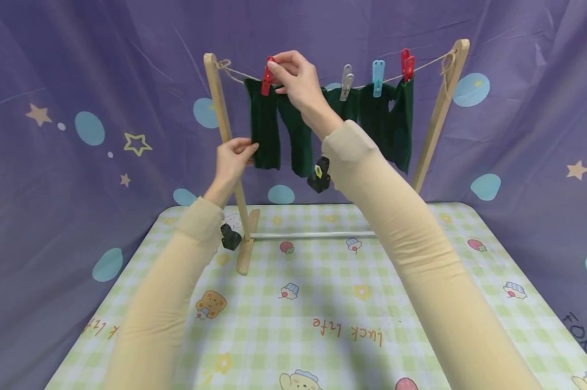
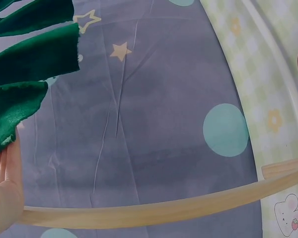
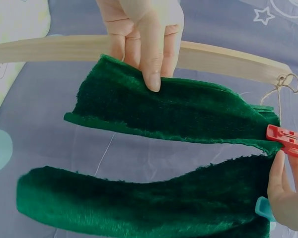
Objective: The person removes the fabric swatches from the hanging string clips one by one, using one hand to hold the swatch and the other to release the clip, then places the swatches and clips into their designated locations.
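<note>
A dark green velvety cloth point(image 1: 266, 127) hangs at the left end of a string line, its top under a red clothespin point(image 1: 267, 81). My right hand point(image 1: 295, 78) pinches that clothespin between thumb and fingers. Lower down, my left hand point(image 1: 233, 157) holds the cloth's outer edge; in the right wrist view the left thumb lies flat on the cloth point(image 3: 169, 106) with the fingers behind it. Just right hangs a second green piece point(image 1: 298, 138), partly behind my right hand. A blue clothespin point(image 3: 264, 208) shows beside the right hand in the right wrist view.
Two wooden posts point(image 1: 435, 119) carry the string, joined low down by a white rod point(image 1: 313, 235). Farther right, grey point(image 1: 346, 84), blue point(image 1: 378, 78) and red clothespins point(image 1: 408, 66) hold more green cloth point(image 1: 371, 116). A checked tablecloth point(image 1: 332, 276) lies below; a purple curtain point(image 1: 142, 70) hangs behind.
</note>
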Demonstrator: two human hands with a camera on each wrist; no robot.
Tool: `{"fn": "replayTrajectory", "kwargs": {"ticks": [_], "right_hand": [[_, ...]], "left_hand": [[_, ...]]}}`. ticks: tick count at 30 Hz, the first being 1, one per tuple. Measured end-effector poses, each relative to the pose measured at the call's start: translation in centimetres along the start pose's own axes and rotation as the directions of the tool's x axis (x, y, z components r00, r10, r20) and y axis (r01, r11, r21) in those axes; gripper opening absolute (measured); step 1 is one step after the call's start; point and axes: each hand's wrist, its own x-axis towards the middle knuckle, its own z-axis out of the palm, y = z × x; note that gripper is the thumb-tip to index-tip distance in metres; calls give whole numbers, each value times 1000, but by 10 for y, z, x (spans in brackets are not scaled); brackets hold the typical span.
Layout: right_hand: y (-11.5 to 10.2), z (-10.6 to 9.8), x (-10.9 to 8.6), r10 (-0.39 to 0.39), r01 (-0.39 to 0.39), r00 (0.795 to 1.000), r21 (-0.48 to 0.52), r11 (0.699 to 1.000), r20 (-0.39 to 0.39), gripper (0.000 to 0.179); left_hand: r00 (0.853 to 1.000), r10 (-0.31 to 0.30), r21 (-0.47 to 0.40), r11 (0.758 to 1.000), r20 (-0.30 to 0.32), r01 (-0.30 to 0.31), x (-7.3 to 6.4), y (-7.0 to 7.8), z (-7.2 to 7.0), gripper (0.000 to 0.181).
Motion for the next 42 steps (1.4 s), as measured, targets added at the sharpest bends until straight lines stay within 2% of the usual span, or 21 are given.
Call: {"fn": "replayTrajectory", "kwargs": {"ticks": [5, 11, 13, 17, 20, 25, 29, 35, 40, 42], "right_hand": [[-3, 0, -1, -2, 6, 999, 85, 996, -50, 14], [-5, -1, 0, -49, 68, 993, 185, 980, -105, 12], [-1, -2, 6, -76, 100, 990, 209, 973, -120, 13], [14, -5, 30, -122, 158, 982, 269, 950, -146, 14], [16, -6, 38, -119, 165, 979, 300, 939, -166, 12], [-9, -3, 13, -150, 192, 972, 238, 952, -183, 10], [-23, -3, -3, -164, 196, 972, 189, 962, -169, 7], [-22, -10, -9, -148, 170, 980, 172, 970, -135, 9], [-16, -24, -17, -166, 181, 982, 178, 967, -93, 13], [-19, -29, -27, -187, 196, 980, 169, 966, -69, 13]], "left_hand": [[1000, -5, -22, 1000, -3, 5, -1, 1, -1, 26], [1000, -1, -41, 999, 16, 1, -2, -1, -3, 23], [999, 7, -28, 1000, 31, -6, -2, -2, -3, 22], [999, 5, -11, 1000, 54, -4, -4, -2, -5, 18], [997, -4, -16, 1000, 82, 5, -6, -3, -6, 18], [992, -2, 8, 1000, 128, 1, -8, -3, -5, 21], [992, -15, 25, 1000, 125, 12, -9, -3, -5, 20], [992, -12, 58, 998, 123, 5, -12, -2, -11, 20], [986, 6, 89, 996, 165, -21, -16, 3, -18, 20], [983, 6, 134, 990, 185, -31, -18, 5, -20, 21]]}}
